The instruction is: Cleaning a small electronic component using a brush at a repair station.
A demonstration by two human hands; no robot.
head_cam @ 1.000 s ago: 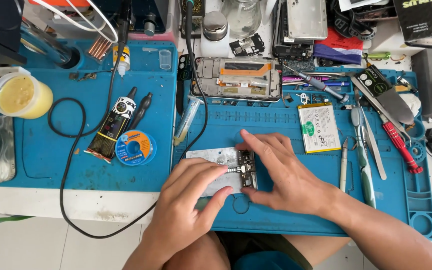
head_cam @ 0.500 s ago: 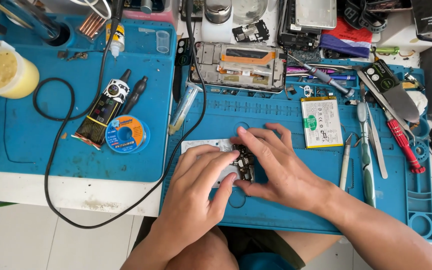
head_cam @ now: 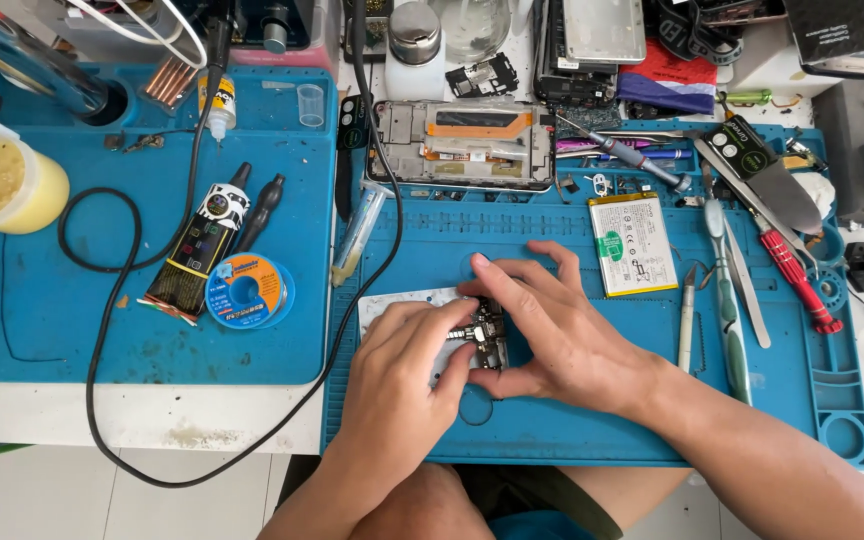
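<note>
Left to right. Yellow-filled plastic cup (head_cam: 4,185) and black glue tube (head_cam: 197,250) on the blue silicone mat (head_cam: 132,330): positions unchanged relative to the mat over the last second.

Left hand (head_cam: 402,385) has closed in; fingertips now pinch the small dark circuit board (head_cam: 487,335) atop the pale metal plate (head_cam: 397,303).

Right hand (head_cam: 562,330) has curled tighter over the board's right edge, thumb beneath. Both hands grip it; work appears to be settling into fine handling.

White rectangular battery (head_cam: 632,243) lies untouched, just beyond.
</note>
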